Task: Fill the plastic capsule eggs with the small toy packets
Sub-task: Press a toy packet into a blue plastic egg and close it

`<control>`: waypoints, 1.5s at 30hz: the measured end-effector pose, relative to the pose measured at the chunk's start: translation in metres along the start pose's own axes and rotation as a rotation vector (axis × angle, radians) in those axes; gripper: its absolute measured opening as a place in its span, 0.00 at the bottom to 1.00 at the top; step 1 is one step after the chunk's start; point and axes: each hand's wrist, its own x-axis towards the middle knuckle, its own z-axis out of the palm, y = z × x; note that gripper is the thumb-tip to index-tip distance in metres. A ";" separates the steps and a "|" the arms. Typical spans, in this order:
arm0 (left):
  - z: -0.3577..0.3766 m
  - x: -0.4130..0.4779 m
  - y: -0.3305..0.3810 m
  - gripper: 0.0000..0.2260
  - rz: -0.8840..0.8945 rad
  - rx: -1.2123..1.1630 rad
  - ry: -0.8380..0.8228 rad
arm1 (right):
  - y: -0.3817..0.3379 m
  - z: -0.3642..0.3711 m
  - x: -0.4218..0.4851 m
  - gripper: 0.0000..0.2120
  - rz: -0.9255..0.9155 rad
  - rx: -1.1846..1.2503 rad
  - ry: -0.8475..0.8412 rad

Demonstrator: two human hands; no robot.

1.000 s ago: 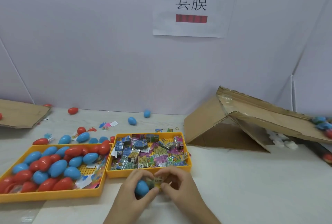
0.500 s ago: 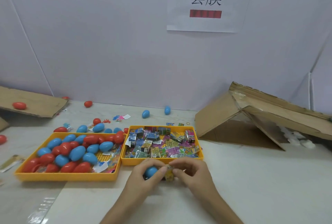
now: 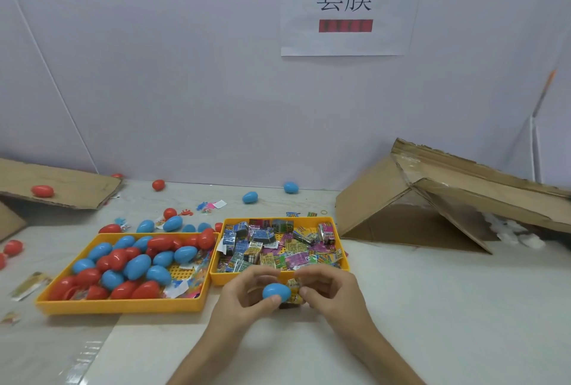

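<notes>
The packet (image 3: 295, 285) is mostly hidden between the egg (image 3: 276, 292) and the right hand (image 3: 333, 292), and its print is too blurred to read. The egg's right end is covered, so whether it is whole or a half cannot be told. Both forearms run off the bottom edge. The hands cover part of the right tray's (image 3: 344, 256) near rim. The right cardboard (image 3: 370, 199) and the left cardboard (image 3: 68, 187) are cut by the side edges. The sign's (image 3: 386, 41) red strip (image 3: 345, 25) is blurred.

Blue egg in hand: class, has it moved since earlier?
No. The blue egg stays just in front of the packet tray; only the camera shifted.
</notes>
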 end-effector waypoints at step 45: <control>0.002 -0.006 -0.005 0.10 0.069 0.029 -0.014 | 0.002 -0.005 -0.002 0.09 0.153 0.082 0.007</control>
